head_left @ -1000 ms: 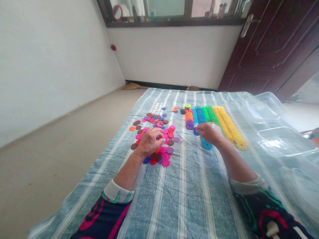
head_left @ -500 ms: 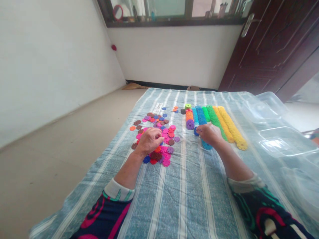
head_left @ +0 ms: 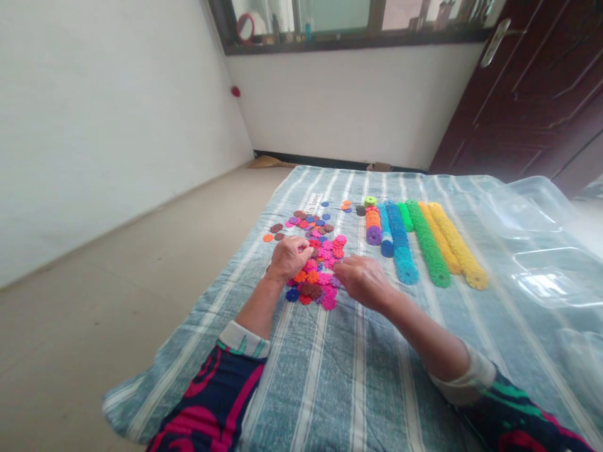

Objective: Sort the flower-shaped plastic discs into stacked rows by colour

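Transparent plastic tubs (head_left: pixel 551 285), striped cloth (head_left: pixel 325 376) showing through; hands (head_left: pixel 288 258) at loose discs (head_left: pixel 325 278).

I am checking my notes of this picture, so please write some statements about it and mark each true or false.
1. The long green row lies left of the yellow rows. True.
2. The right hand touches the yellow rows. False: it is at the right edge of the scattered discs.
3. The left hand is also at the scattered discs. True.
4. The clear containers lie left of both hands. False: they lie to the right.
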`<state>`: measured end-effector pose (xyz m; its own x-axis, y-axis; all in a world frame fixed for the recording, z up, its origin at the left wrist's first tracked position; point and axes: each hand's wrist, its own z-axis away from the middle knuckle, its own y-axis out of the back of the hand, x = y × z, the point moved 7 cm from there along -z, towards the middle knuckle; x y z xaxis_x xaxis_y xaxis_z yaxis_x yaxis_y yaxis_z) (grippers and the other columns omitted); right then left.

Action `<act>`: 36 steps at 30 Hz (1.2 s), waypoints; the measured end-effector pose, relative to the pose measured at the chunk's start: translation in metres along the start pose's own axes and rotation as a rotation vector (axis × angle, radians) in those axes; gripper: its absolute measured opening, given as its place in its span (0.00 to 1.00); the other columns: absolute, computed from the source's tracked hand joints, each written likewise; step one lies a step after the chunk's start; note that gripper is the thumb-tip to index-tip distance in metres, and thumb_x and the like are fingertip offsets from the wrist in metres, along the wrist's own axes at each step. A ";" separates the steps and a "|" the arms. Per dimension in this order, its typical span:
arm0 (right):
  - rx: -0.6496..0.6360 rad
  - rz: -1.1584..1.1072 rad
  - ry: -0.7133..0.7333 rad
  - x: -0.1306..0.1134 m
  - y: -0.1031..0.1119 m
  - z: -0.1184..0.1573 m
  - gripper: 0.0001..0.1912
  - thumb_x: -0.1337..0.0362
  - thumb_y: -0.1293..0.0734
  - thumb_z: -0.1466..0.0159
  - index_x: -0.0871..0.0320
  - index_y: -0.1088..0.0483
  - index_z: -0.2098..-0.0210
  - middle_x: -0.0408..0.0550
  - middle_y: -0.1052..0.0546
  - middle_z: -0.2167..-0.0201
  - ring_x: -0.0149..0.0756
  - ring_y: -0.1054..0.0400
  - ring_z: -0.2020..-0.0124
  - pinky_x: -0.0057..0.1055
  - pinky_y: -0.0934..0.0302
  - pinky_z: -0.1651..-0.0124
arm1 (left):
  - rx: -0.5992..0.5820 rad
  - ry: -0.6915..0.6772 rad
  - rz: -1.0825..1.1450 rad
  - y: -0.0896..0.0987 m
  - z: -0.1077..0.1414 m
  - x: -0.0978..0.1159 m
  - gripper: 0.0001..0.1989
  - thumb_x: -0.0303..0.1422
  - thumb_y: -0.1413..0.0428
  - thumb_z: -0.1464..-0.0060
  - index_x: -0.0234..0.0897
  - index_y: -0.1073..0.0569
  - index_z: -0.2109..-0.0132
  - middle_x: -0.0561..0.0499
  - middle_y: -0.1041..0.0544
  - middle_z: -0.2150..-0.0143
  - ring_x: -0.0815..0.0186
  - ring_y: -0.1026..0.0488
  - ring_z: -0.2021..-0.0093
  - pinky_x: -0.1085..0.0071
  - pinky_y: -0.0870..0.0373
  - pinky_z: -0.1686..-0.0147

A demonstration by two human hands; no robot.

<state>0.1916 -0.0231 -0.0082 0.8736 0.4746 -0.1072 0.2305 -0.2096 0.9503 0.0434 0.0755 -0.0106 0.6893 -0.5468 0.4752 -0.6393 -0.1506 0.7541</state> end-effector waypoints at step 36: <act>0.225 -0.064 0.276 -0.086 -0.030 -0.028 0.11 0.68 0.40 0.31 0.59 0.28 0.67 0.52 0.28 0.63 0.42 0.39 0.57 0.40 0.43 0.52 | 0.118 0.122 -0.099 0.001 0.001 -0.029 0.10 0.33 0.47 0.49 0.39 0.26 0.75 0.49 0.20 0.70 0.64 0.26 0.66 0.71 0.31 0.61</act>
<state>0.0977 -0.0341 -0.0194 0.7129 0.6993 -0.0521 0.3962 -0.3404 0.8527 0.0225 0.0907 -0.0242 0.7826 -0.4214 0.4582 -0.5967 -0.2979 0.7451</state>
